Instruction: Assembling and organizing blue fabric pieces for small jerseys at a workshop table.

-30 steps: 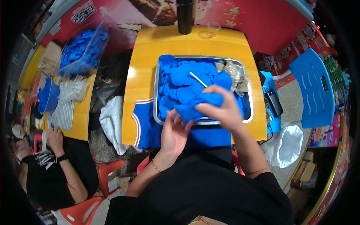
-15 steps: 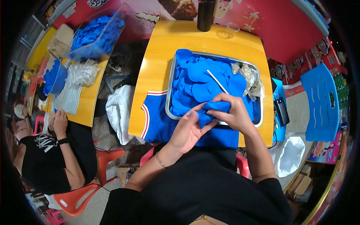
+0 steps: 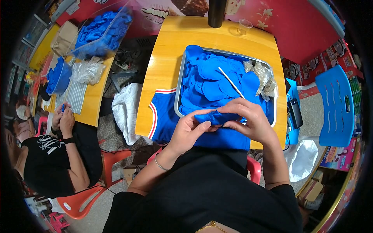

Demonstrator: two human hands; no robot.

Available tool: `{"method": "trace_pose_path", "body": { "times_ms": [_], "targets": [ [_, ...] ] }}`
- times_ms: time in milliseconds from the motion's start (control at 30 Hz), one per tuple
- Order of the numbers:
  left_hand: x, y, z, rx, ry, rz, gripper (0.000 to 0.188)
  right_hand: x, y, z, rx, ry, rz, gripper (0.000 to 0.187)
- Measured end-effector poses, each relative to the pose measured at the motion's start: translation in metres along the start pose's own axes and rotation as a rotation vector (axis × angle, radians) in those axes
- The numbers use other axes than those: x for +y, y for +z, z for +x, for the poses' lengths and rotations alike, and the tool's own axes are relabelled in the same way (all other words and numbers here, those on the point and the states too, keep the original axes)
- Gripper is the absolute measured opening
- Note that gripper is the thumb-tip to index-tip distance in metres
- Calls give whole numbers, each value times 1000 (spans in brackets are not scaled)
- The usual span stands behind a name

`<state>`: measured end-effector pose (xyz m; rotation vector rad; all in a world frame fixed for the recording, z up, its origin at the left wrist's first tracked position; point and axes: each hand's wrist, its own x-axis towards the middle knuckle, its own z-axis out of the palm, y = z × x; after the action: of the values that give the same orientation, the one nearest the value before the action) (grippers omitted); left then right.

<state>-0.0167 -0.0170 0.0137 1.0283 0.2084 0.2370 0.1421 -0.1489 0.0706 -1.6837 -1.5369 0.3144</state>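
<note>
Between both my hands is a soft blue fabric piece (image 3: 217,117), folded over on itself. My left hand (image 3: 189,132) pinches its left end, thumb toward me. At the right end, the fingers and thumb of my right hand (image 3: 250,118) close on it from above and below. The piece is held over the near rim of a metal tray (image 3: 179,83). Heaped in that tray are several flat, rounded blue fabric pieces (image 3: 217,83), with a thin white stick (image 3: 231,82) lying on top. Under the tray's near side spreads a blue jersey (image 3: 165,120) with red-and-white trim.
Clear plastic bags (image 3: 264,79) sit in the tray's right end. A black bottle (image 3: 216,13) and a clear cup (image 3: 244,26) stand at the yellow table's (image 3: 163,50) far edge. To the left, a co-worker (image 3: 50,163) sits by another table holding a blue basin (image 3: 60,77).
My hands have drawn level, and the blue piece has gone from a bunched shape to a longer fold stretched between them. The co-worker's hands have shifted slightly.
</note>
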Motion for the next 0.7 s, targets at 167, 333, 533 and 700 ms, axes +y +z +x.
{"method": "trace_pose_path", "body": {
  "times_ms": [167, 333, 533, 700],
  "targets": [
    [2, -1, -3, -37, 66, 199, 30, -5, -5, -4, -75, 25, -108, 24],
    [17, -2, 2, -64, 280, 671, 28, -10, -2, -4, -114, 20, -158, 20],
    [30, -3, 11, -237, 462, 942, 24, -14, -4, -5, -101, -54, -217, 20],
    [39, 0, 14, -368, 446, 995, 22, -22, -11, -5, -204, -60, -292, 14]
  ]
}}
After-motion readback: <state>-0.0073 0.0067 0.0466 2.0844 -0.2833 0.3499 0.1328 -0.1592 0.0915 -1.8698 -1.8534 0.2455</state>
